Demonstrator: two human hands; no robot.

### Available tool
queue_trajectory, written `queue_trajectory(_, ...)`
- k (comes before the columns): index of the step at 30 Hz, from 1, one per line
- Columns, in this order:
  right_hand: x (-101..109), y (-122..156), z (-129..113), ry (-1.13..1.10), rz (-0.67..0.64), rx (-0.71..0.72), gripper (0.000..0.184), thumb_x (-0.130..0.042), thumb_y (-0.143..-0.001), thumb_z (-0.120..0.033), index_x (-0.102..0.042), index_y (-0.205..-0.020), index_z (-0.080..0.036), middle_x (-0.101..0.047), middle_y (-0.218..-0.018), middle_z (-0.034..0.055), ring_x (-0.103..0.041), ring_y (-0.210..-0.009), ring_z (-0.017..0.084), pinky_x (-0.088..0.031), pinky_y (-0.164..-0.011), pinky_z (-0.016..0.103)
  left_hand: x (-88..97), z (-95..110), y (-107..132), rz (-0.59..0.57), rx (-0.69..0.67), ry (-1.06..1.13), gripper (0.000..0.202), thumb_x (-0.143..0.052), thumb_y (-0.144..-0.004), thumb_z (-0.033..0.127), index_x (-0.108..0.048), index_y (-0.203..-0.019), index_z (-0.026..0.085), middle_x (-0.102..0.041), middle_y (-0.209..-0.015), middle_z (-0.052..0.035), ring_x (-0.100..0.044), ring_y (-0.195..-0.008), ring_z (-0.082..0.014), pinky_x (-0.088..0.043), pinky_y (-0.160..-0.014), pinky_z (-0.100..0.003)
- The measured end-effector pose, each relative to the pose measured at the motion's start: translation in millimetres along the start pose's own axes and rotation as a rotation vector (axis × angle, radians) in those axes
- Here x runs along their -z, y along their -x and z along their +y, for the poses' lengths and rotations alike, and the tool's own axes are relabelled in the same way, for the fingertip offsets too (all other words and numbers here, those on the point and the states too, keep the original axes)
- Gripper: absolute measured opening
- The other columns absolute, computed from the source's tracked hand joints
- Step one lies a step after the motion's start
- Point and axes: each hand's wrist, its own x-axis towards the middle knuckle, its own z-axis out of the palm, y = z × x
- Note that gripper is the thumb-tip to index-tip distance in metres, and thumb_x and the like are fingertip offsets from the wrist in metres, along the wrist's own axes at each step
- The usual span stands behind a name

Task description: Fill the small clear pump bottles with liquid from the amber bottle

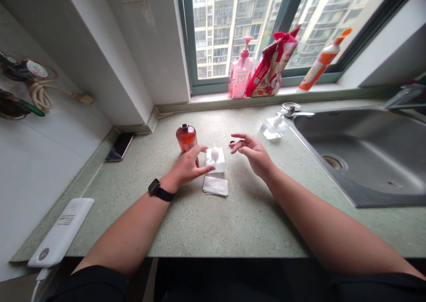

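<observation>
Left hand (189, 166): thumb and fingers parted, set about the left and near sides of the clear pump (218, 165); whether they grip it cannot be told.
Right hand (255, 156): fingers loosely spread, open, palm angled down; fingertips beside the black cap (232, 144).
Clear pump: square body, white head; upright on the table (219, 231), between the hands, nearer the left.
Black cap: small, right of the clear pump; partly hidden by the right fingers, contact cannot be told.
Brown bottle (185, 137): upright, neck uncapped, beyond the left hand, left of the clear pump; lower part hidden.
Tissue (215, 186): white, folded, lying flat just on the near side of the clear pump.
Watch (154, 186): black, on the left wrist.
Phone (120, 146): dark, lying at the table's left side, by the wall.
Power bank (63, 231): white, at the near left corner, cable (41, 277) below it.
Second pump (274, 129): clear, white head, beside the sink (362, 160) and tap (299, 113).
Sill (206, 98): pink bottle (240, 77), red bag (273, 66), orange bottle (319, 66), left to right.
</observation>
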Motion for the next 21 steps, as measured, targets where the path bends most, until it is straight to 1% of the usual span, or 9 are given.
queue_trajectory(2, 0, 0, 1, 0.016, 0.002, -0.01, 0.045, -0.065, -0.085, -0.024, -0.066, -0.13, -0.027, -0.083, -0.096, 0.0029, -0.075, -0.116, 0.03, -0.05, -0.112, 0.058, 0.0, 0, 0, -0.002, 0.003, 0.008, 0.064, -0.085, -0.089, 0.052, -0.061, -0.14, 0.022, -0.073, -0.13, -0.0105, -0.062, -0.069, -0.014, -0.058, -0.074, -0.034)
queue_trajectory(4, -3, 2, 1, 0.011, -0.048, -0.002, 0.047, -0.068, -0.087, -0.027, -0.064, -0.134, -0.028, -0.083, -0.112, 0.0063, -0.074, -0.12, 0.031, -0.051, -0.111, 0.056, -0.1, 0, 0, -0.01, 0.001, 0.021, 0.064, -0.086, -0.088, 0.051, -0.06, -0.141, 0.022, -0.072, -0.131, -0.0101, -0.062, -0.069, -0.0137, -0.057, -0.072, -0.033)
queue_trajectory(6, -8, 5, 1, -0.002, -0.125, 0.023, 0.051, -0.072, -0.09, -0.033, -0.061, -0.139, -0.029, -0.082, -0.125, 0.0083, -0.071, -0.13, 0.031, -0.049, -0.116, 0.057, -0.1, 1, 1, -0.02, -0.004, 0.03, 0.064, -0.086, -0.088, 0.051, -0.061, -0.14, 0.022, -0.072, -0.13, -0.0095, -0.063, -0.069, -0.0138, -0.057, -0.071, -0.032)
queue_trajectory(9, -11, 10, 0, 0.012, -0.241, 0.04, 0.063, -0.078, -0.091, -0.04, -0.056, -0.15, -0.034, -0.076, -0.141, 0.0087, -0.06, -0.147, 0.032, -0.041, -0.126, 0.059, 0.0, 2, 2, -0.029, -0.022, 0.026, 0.064, -0.086, -0.089, 0.053, -0.061, -0.14, 0.022, -0.073, -0.128, -0.0092, -0.063, -0.07, -0.0144, -0.057, -0.071, -0.032)
queue_trajectory(12, -9, 11, -2, 0.033, -0.288, 0.025, 0.067, -0.082, -0.091, -0.046, -0.057, -0.153, -0.035, -0.077, -0.139, 0.0088, -0.057, -0.151, 0.033, -0.038, -0.128, 0.062, 0.0, 3, 2, -0.027, -0.053, 0.013, 0.065, -0.086, -0.089, 0.052, -0.061, -0.141, 0.022, -0.073, -0.127, -0.0092, -0.063, -0.07, -0.0144, -0.056, -0.071, -0.032)
queue_trajectory(15, -4, 7, -3, 0.011, -0.224, 0.026, 0.058, -0.081, -0.091, -0.051, -0.065, -0.143, -0.031, -0.083, -0.113, 0.0075, -0.066, -0.139, 0.034, -0.044, -0.123, 0.063, 0.3, 2, 1, -0.021, -0.063, -0.003, 0.066, -0.086, -0.089, 0.052, -0.061, -0.141, 0.022, -0.073, -0.128, -0.0095, -0.062, -0.07, -0.0144, -0.057, -0.072, -0.033)
queue_trajectory(17, -1, 4, -2, 0.002, -0.153, 0.02, 0.053, -0.081, -0.091, -0.053, -0.068, -0.137, -0.03, -0.083, -0.101, 0.0062, -0.071, -0.129, 0.033, -0.049, -0.118, 0.062, 1.1, 0, 1, -0.011, -0.057, -0.011, 0.066, -0.086, -0.089, 0.052, -0.061, -0.141, 0.022, -0.073, -0.126, -0.0094, -0.062, -0.07, -0.0146, -0.057, -0.071, -0.033)
queue_trajectory(19, 0, 3, -1, 0.024, -0.108, 0.019, 0.052, -0.082, -0.091, -0.053, -0.069, -0.135, -0.03, -0.082, -0.108, 0.0069, -0.072, -0.125, 0.032, -0.049, -0.118, 0.062, 2.3, -1, 1, 0.002, -0.057, -0.017, 0.066, -0.086, -0.089, 0.052, -0.061, -0.141, 0.021, -0.074, -0.122, -0.0089, -0.062, -0.07, -0.015, -0.057, -0.071, -0.033)
queue_trajectory(21, -1, 3, 1, 0.077, -0.11, 0.037, 0.051, -0.083, -0.09, -0.053, -0.07, -0.135, -0.032, -0.078, -0.127, 0.0083, -0.069, -0.131, 0.031, -0.046, -0.122, 0.062, 3.2, -2, 1, 0.015, -0.073, -0.021, 0.068, -0.087, -0.089, 0.052, -0.061, -0.143, 0.021, -0.074, -0.119, -0.009, -0.062, -0.072, -0.0155, -0.057, -0.072, -0.033)
